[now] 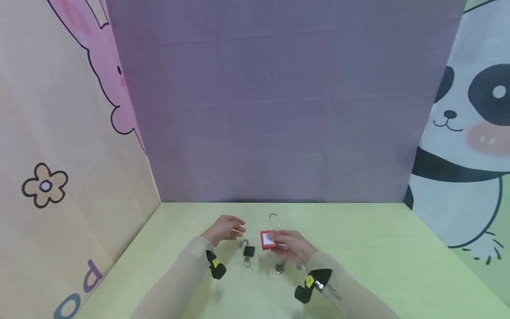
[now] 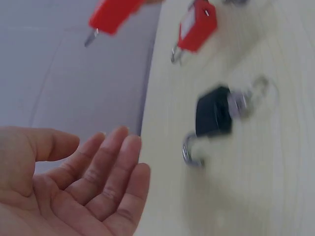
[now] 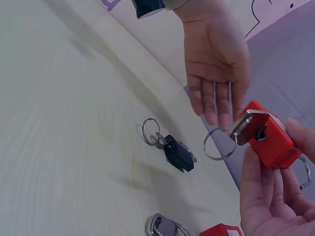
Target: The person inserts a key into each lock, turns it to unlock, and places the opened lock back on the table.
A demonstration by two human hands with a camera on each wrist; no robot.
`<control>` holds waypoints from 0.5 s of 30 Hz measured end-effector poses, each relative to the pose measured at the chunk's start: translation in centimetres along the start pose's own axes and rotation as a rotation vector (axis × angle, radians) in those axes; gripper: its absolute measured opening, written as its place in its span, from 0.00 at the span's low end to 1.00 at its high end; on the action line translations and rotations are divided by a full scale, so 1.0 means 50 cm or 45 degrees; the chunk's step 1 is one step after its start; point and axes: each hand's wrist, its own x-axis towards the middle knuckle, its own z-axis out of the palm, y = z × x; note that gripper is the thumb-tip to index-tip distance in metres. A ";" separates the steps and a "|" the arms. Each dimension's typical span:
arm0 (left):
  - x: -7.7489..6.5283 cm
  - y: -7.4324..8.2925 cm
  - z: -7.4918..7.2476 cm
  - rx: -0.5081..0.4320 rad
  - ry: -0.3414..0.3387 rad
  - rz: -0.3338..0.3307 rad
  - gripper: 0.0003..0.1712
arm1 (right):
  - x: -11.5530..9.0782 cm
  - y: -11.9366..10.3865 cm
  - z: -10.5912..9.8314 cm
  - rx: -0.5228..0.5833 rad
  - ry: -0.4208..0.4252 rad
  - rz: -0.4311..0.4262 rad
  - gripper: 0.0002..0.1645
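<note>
A red padlock point(image 1: 264, 244) with a white label and a long shackle is gripped between the thumb and fingers of my right hand point(image 1: 295, 246), raised over the table. A key point(image 3: 251, 123) with a ring sticks out of its base. My left hand point(image 1: 226, 228) hovers to the left of it, palm turned inward, fingers loosely extended and holding nothing. Below the hands lies a black padlock point(image 1: 249, 251), its shackle swung open and a key with a ring in it. A second red padlock point(image 2: 198, 27) lies beyond the black one in the left wrist view.
A metal key and ring point(image 3: 167, 226) lie beside the second red padlock in the right wrist view. The pale wooden table point(image 1: 358, 248) meets a purple backdrop point(image 1: 279, 110) at the rear, with printed cartoon panels on both sides.
</note>
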 end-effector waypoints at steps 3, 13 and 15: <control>-0.003 -0.015 -0.013 0.059 -0.002 -0.046 0.19 | -0.001 0.000 0.001 -0.012 -0.001 0.002 0.31; -0.010 -0.043 -0.030 0.121 0.041 -0.111 0.18 | 0.008 0.001 0.004 -0.231 0.060 -0.048 0.30; -0.010 -0.043 -0.030 0.114 0.044 -0.112 0.18 | 0.016 0.000 0.006 -0.350 0.107 -0.080 0.27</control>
